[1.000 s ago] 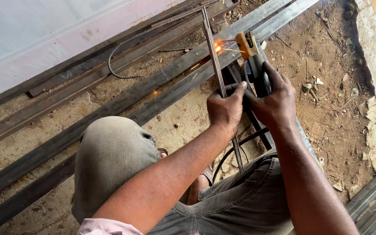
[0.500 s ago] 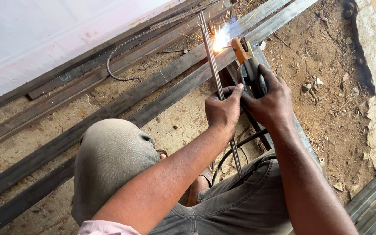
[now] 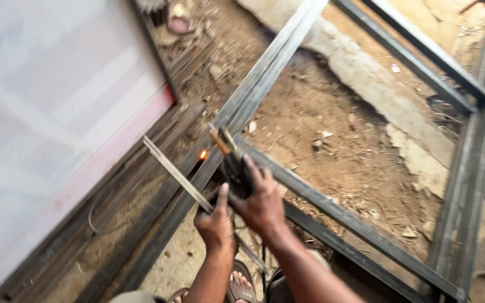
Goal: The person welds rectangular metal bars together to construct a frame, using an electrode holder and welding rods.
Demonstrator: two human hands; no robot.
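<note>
Item: dark welding electrode holder with orange tip (image 3: 232, 163), gripped in right hand (image 3: 262, 203); left hand (image 3: 215, 223) closed around thin grey metal rod (image 3: 178, 177). Glowing orange weld spot (image 3: 202, 154) on long grey steel frame bar (image 3: 254, 95). Risks: bare hands and sandalled foot (image 3: 241, 285) near hot metal; burns likely.

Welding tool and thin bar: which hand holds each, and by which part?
Right hand grips the welding tool by its dark handle; left hand holds the thin bar near its lower end.

Arc flash gone; weld spot (image 3: 202, 154) glows orange
</note>
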